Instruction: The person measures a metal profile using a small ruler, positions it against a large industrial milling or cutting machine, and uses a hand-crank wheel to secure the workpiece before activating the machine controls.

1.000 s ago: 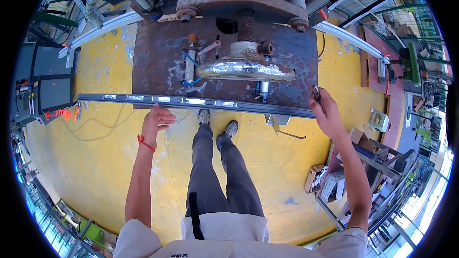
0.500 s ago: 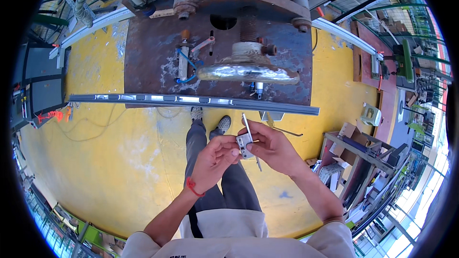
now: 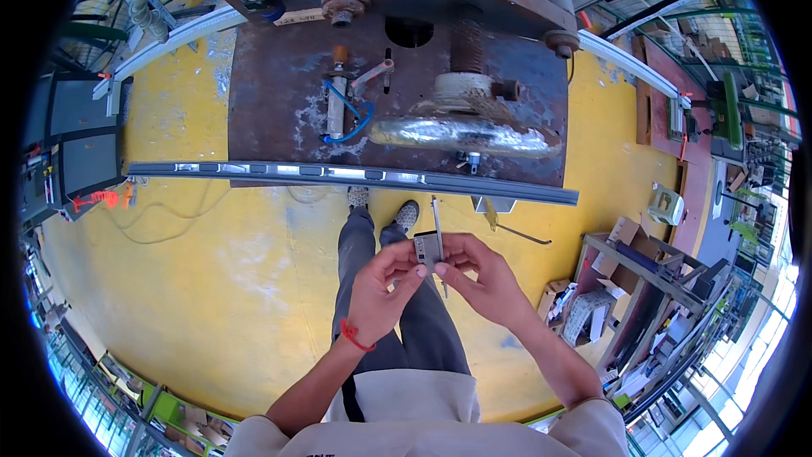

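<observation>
Between my two hands is a small grey metal bracket (image 3: 430,249) with holes in its face and a long thin flat plate (image 3: 436,218) standing out from it. My left hand (image 3: 385,283) grips the bracket's left side between thumb and bent fingers, a red cord round its wrist. My right hand (image 3: 478,275) pinches the right side by the plate, thumb at the lower edge. Both hands are held in front of my legs, apart from the machine. The fingertips behind the bracket are partly hidden.
Ahead stands a rusty press with a steel table (image 3: 279,110) and a round shiny ram plate (image 3: 465,134). A long grey rail (image 3: 355,176) runs along the table's front edge. To the right is a metal rack (image 3: 643,267) of boxes and parts; a dark cabinet (image 3: 85,161) stands left.
The bracket has turned in my hands, so its plate now stands nearly upright. My right hand has shifted its grip lower. The view has swung slightly left.
</observation>
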{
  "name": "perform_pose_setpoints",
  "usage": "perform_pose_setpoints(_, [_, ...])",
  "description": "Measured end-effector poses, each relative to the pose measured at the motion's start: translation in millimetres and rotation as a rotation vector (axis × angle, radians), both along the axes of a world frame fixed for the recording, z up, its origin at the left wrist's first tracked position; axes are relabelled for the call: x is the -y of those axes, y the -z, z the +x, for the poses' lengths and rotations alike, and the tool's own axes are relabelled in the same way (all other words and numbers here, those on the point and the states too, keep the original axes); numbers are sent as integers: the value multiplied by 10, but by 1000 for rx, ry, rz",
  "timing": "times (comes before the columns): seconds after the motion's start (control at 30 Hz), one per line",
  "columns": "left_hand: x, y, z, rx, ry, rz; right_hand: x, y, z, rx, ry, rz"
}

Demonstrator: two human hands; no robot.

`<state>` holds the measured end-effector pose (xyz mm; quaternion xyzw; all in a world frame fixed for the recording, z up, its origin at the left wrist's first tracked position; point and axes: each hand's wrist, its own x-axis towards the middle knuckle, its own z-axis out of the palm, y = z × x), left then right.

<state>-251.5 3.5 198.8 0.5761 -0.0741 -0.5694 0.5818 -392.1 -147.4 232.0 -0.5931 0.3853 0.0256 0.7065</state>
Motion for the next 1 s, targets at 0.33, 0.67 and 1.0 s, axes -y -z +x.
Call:
perform_pose_setpoints(0.33, [-44,52,-38,-61,-17,-20,4,-45,26,-56,-111,-143])
perform_pose_setpoints(0.67, [-96,202,-10,-150,-179,-23,38,65,60,-120,-164,-196])
perform_pose_setpoints(1.0, [8,314,412,56,-228,-12,165,279,109,-56,-268,-833])
